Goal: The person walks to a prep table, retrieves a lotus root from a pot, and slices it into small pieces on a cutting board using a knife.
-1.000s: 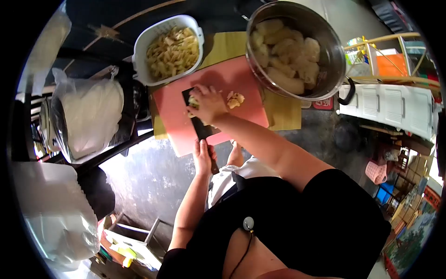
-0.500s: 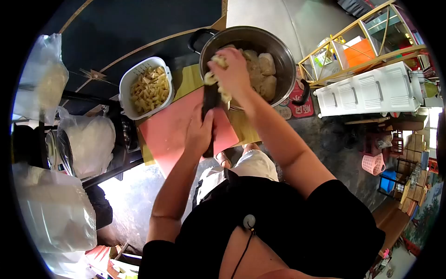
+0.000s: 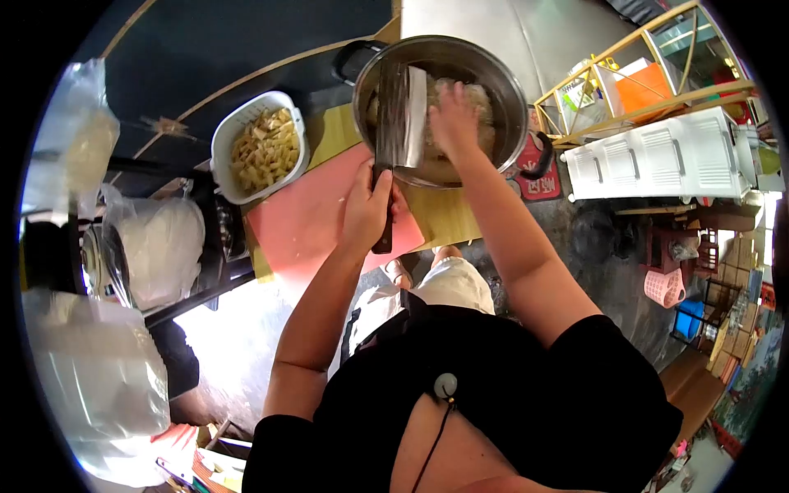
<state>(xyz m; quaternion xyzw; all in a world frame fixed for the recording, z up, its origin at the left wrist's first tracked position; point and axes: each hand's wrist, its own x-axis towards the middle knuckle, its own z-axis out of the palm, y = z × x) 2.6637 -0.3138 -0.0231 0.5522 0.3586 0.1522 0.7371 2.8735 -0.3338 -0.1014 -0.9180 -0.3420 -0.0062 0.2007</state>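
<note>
Our left hand (image 3: 370, 209) grasps the cleaver (image 3: 394, 115) by its handle, butt towards us; its long axis runs away from us, blade over the steel pot (image 3: 511, 90)'s left side. Past the pink board (image 3: 312, 222), a white basket (image 3: 220, 158) holds chopped pieces (image 3: 265, 149). Our right hand (image 3: 454, 119), released, fingers spread, is above pale chunks (image 3: 482, 100) in the pot.

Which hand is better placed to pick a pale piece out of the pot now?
Probably the right hand: it is spread open at the pot and seems free, while the left hand grips the knife.
</note>
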